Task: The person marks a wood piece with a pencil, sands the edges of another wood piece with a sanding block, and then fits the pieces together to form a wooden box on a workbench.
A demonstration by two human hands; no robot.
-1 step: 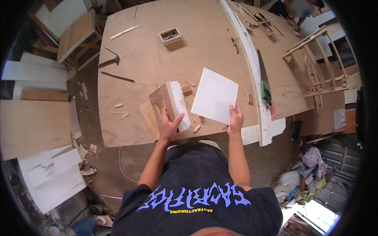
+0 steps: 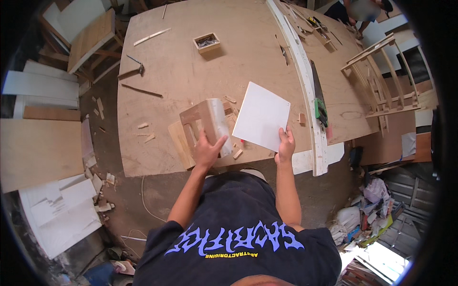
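My left hand (image 2: 208, 150) grips an open, box-like wooden piece (image 2: 203, 113) with one white side. Its fingers lie on the brown wood and its thumb reaches along the white side. Held up in my right hand (image 2: 285, 144) is a flat, roughly square white panel (image 2: 261, 113), pinched near its lower right corner. The panel is apart from the wooden piece and tilted. Beneath the wooden piece, a pale board (image 2: 180, 143) lies on the worktable (image 2: 243, 52). Some of the wooden piece's near end is hidden by my left hand.
A hammer (image 2: 139, 70) and a small wooden box (image 2: 208, 46) of metal bits rest farther off. A green-handled saw (image 2: 320, 110) lies beside a long white beam (image 2: 305, 78). Slatted wooden framework (image 2: 389, 90) stands at the right. Another person (image 2: 365, 12) is at the far right.
The wooden piece has turned slightly in my left hand, showing more of its brown opening and less of its white side. My left thumb has shifted right. The white panel has barely moved.
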